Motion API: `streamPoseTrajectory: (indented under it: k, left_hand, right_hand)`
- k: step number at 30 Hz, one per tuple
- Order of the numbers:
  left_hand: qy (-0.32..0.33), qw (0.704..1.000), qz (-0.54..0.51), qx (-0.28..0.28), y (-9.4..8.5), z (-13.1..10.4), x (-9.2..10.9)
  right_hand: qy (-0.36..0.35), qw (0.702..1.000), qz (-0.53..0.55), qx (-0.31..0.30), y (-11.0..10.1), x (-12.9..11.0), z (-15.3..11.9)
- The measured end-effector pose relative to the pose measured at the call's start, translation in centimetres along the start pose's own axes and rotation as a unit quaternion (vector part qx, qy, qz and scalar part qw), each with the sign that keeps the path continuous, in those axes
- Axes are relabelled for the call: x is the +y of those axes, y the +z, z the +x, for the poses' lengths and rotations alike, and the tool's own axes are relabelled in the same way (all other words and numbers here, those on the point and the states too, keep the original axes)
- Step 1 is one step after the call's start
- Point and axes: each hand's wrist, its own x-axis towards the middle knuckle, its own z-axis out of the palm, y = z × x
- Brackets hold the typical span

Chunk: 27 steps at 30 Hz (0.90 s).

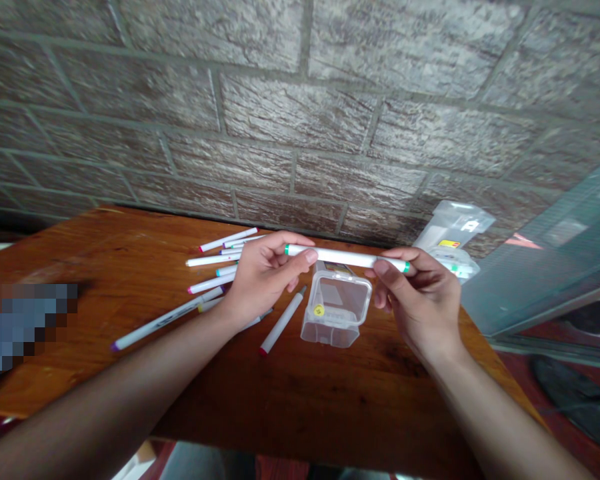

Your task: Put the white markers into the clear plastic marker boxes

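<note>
A white marker with 2 green ends (350, 258) spans the gap between the 2 hands, its ends pinched by the left hand (267, 273) and right hand (423, 293). Below it sits 1 clear plastic box (336, 313). Loose markers (220, 258), perhaps 10 or so, lie around the left hand on the wooden table (330, 400).

Block wall (260, 120), behind the far edge of the wooden table (370, 407); pixelated bluish object (25, 327), left edge; glassy panel (545, 253), beyond right edge.
</note>
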Motion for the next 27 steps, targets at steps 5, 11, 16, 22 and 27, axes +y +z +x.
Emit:
streamPoseTrajectory:
  k: [5,11,16,22,27]
  left_hand:
    - [0.008,1.000,0.012,-0.002,-0.05,-0.05,0.05]
    - [0.020,1.000,0.016,-0.004,0.00,-0.07,-0.11]
    - [0.019,0.999,0.028,0.000,-0.06,-0.08,-0.17]
    - [0.020,0.999,0.025,-0.006,-0.10,-0.01,-0.26]
    - [0.017,1.000,0.002,-0.016,-0.10,-0.03,-0.24]
  right_hand:
    - [-0.005,1.000,0.009,-0.001,-0.16,0.09,0.09]
    - [-0.006,1.000,0.001,0.001,0.03,-0.12,0.15]
    - [-0.008,1.000,0.002,-0.001,0.01,-0.03,0.13]
    - [-0.010,1.000,0.004,-0.004,-0.13,0.20,0.19]
    - [-0.011,1.000,0.005,-0.002,-0.06,0.12,0.22]
